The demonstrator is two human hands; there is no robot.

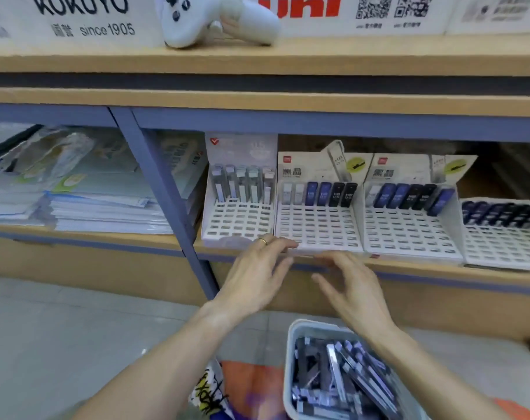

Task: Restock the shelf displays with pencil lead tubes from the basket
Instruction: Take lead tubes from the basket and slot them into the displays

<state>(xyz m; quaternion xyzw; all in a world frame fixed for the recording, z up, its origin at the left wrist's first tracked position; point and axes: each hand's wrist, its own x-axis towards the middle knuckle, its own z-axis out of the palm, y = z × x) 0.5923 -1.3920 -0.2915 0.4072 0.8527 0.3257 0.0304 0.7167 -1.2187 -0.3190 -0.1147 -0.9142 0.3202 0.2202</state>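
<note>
White grid-holed display trays (318, 225) — blue, black and white lead tubes (324, 194) — pale grey basket (289, 374), tan-and-blue shelf (439, 272).

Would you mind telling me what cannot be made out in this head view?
- Basket: cut off by the bottom edge; the tube count is unknowable.
- Tube labels in the second display: too small.
- Rightmost display: cut by the right edge.
- Left hand and right hand: motion-blurred fingertips, contact with display unclear.

1. Open air is lying between the two hands, left hand (254, 277) and right hand (353, 286).
2. Just beyond their fingertips the display tray (318, 228) is offering empty slots; lead tubes (321, 194) are blocking only its back row.
3. A blue shelf rail (318, 124) is capping the room above.
4. A blue post (163, 192) is standing left of the left hand.
5. The basket (291, 359) is sitting below the right wrist.
</note>
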